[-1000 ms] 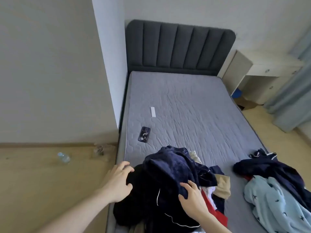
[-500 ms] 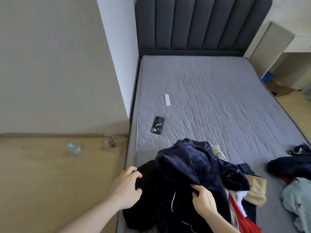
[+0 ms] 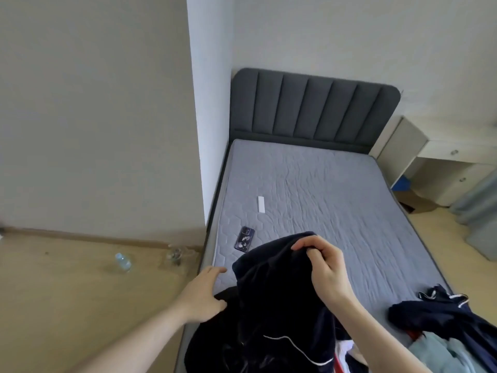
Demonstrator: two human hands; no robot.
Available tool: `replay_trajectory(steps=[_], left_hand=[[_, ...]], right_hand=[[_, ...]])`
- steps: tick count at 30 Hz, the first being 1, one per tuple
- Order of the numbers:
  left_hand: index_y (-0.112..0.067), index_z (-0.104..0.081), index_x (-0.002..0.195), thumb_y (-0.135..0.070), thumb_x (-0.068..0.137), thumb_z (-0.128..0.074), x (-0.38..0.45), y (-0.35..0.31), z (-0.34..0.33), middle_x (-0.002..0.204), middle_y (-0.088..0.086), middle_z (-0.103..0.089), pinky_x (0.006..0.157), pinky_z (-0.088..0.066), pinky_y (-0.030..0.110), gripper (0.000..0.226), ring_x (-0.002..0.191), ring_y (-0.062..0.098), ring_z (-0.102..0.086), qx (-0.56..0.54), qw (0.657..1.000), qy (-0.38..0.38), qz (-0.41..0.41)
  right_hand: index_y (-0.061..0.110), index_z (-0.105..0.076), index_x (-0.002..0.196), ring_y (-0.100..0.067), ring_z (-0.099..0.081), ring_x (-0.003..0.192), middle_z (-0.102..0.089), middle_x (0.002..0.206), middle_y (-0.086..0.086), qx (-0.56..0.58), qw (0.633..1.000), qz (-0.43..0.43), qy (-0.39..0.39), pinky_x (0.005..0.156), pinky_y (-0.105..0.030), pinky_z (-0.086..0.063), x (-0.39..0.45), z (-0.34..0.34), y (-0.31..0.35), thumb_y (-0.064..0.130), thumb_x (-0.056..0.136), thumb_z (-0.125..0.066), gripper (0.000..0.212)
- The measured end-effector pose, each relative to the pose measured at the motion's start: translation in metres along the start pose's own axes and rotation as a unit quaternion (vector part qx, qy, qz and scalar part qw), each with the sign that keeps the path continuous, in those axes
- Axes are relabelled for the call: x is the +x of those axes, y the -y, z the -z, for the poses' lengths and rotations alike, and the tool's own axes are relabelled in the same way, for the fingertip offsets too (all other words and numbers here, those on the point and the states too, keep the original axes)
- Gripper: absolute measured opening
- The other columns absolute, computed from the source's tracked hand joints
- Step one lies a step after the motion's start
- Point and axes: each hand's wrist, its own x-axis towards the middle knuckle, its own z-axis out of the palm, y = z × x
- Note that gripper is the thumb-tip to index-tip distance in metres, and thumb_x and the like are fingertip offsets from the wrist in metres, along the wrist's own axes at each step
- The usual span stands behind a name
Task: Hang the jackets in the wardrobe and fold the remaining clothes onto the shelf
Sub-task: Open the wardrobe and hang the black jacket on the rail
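right hand (image 3: 326, 267) pinches navy jacket (image 3: 271, 286) lifted at frame centre, left hand (image 3: 203, 294) fingers relaxed beside it (holding nothing); one-point pinch could slip, jacket drops back onto pile

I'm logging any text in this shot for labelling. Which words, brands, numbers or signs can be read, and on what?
None can be read.
Phone on the mattress: pale marks on its dark case, too blurred to read.
White remote-like bar: no legible marking.
Bottle on the floor: label too small to read.
Navy garment held by the right hand: no print visible.
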Motion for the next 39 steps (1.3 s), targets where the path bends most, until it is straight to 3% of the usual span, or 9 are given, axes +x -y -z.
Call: replay_trajectory(steps=[6,9,12,14,18,23,28,32,39], left_hand=[[-0.033,-0.041,0.149,-0.027,0.066,-0.083,-0.035,-0.053,0.075,0.141,-0.014,-0.055,0.104,-0.049,0.027,0.094,0.128,0.009,-0.056,-0.086,0.99,-0.049,-0.101],[-0.038,-0.069,0.097,-0.035,0.078,-0.064,-0.063,-0.076,0.102,0.087,-0.026,-0.068,0.069,-0.049,0.01,0.02,0.081,-0.007,-0.064,-0.136,0.985,-0.055,-0.092],[-0.023,-0.069,0.067,-0.014,0.095,-0.057,-0.084,-0.079,0.13,0.059,-0.016,-0.059,0.057,-0.043,0.019,0.031,0.06,0.002,-0.051,-0.196,0.97,-0.118,-0.085],[-0.02,-0.068,0.071,0.0,0.098,-0.048,-0.1,-0.075,0.155,0.061,-0.015,-0.063,0.061,-0.046,0.023,0.039,0.063,0.005,-0.055,-0.255,0.946,-0.186,-0.075],[-0.023,-0.078,0.082,-0.027,0.096,-0.054,-0.146,-0.065,0.211,0.078,-0.011,-0.076,0.057,-0.05,0.015,0.028,0.069,-0.002,-0.068,-0.316,0.894,-0.309,-0.066],[-0.041,-0.077,0.086,-0.046,0.089,-0.046,-0.207,-0.063,0.276,0.086,-0.014,-0.077,0.073,-0.05,0.027,0.032,0.077,-0.002,-0.07,-0.244,0.909,-0.328,-0.078],[-0.032,-0.075,0.08,-0.06,0.086,-0.044,-0.252,-0.07,0.323,0.078,-0.014,-0.073,0.069,-0.049,0.023,0.042,0.073,0.001,-0.069,-0.193,0.921,-0.326,-0.094],[-0.027,-0.057,0.062,-0.058,0.088,-0.049,-0.272,-0.069,0.343,0.065,-0.01,-0.052,0.057,-0.04,0.024,0.041,0.062,0.01,-0.051,-0.171,0.927,-0.309,-0.13],[-0.014,-0.072,0.103,-0.045,0.088,-0.07,-0.339,0.024,0.389,0.094,-0.005,-0.073,0.081,-0.052,0.028,0.034,0.087,0.009,-0.069,-0.158,0.942,-0.29,-0.065]], right_hand=[[0.023,-0.07,0.07,-0.005,-0.056,0.064,-0.063,0.066,0.006,0.07,0.983,0.163,0.034,0.061,-0.016,-0.046,0.005,0.02,0.133,-0.001,0.081,-0.039,0.041],[0.021,-0.068,0.07,-0.005,-0.056,0.064,-0.062,0.066,0.007,0.083,0.97,0.223,0.05,0.062,-0.015,-0.046,0.004,0.02,0.174,-0.006,0.08,-0.039,0.041],[0.02,-0.068,0.069,-0.008,-0.057,0.066,-0.063,0.067,0.002,0.077,0.967,0.234,0.06,0.063,-0.017,-0.047,0.003,0.016,0.19,-0.005,0.08,-0.039,0.039],[0.02,-0.066,0.067,-0.011,-0.053,0.062,-0.059,0.064,-0.003,0.067,0.969,0.227,0.068,0.059,-0.019,-0.044,0.003,0.013,0.19,-0.001,0.078,-0.039,0.036],[0.018,-0.062,0.067,-0.018,-0.043,0.053,-0.049,0.059,-0.011,0.055,0.978,0.179,0.089,0.048,-0.027,-0.036,0.009,-0.002,0.179,0.005,0.078,-0.041,0.027],[0.023,-0.063,0.074,-0.019,-0.048,0.051,-0.056,0.061,0.002,-0.042,0.981,0.122,0.146,0.044,-0.029,-0.037,0.019,-0.043,0.173,-0.005,0.092,-0.043,0.039],[0.04,-0.07,0.094,-0.002,-0.065,0.103,-0.064,0.118,0.028,-0.079,0.965,0.121,0.219,0.085,-0.017,-0.049,0.008,-0.106,0.205,0.016,0.085,-0.068,0.025],[0.058,-0.036,0.142,0.012,-0.044,0.132,-0.045,0.143,0.036,-0.016,0.929,0.206,0.306,0.1,-0.02,-0.043,-0.014,-0.193,0.278,0.066,0.072,-0.08,0.083],[0.029,-0.067,0.091,-0.011,-0.069,0.08,-0.073,0.083,0.007,0.0,0.923,0.221,0.316,0.072,-0.038,-0.057,-0.039,-0.326,0.342,0.013,0.079,-0.062,0.021]])
